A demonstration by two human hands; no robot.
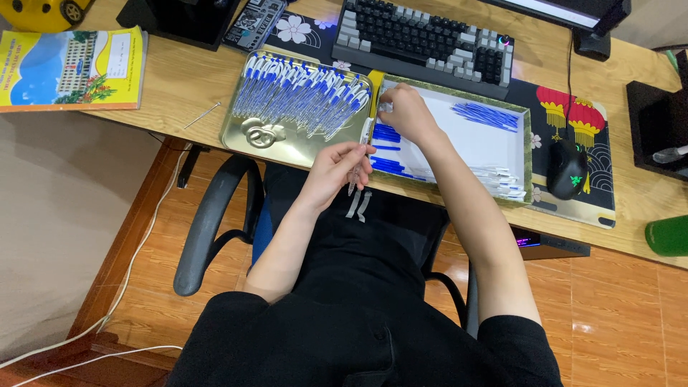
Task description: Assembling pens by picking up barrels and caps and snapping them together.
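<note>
A: Why is the left hand [335, 168] at frame centre?
B: Its fingers close around a clear pen barrel [356, 174], keeping it ready.
A: The right hand [405, 111]?
B: Just above, it pinches small parts in the white tray [487, 143]; finished pens [304, 89] lie in the gold tray [236, 132], upper left.

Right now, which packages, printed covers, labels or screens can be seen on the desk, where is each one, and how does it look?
Booklet: far left of the desk, flat, yellow cover with a blue picture and a white label.
Gold tin lid: beyond the left hand, rectangular, filled with blue-capped pens.
White box: under the right hand, rectangular, holding blue refills and clear pen parts.
Monitor: top edge, only its bright lower strip shows.
</note>
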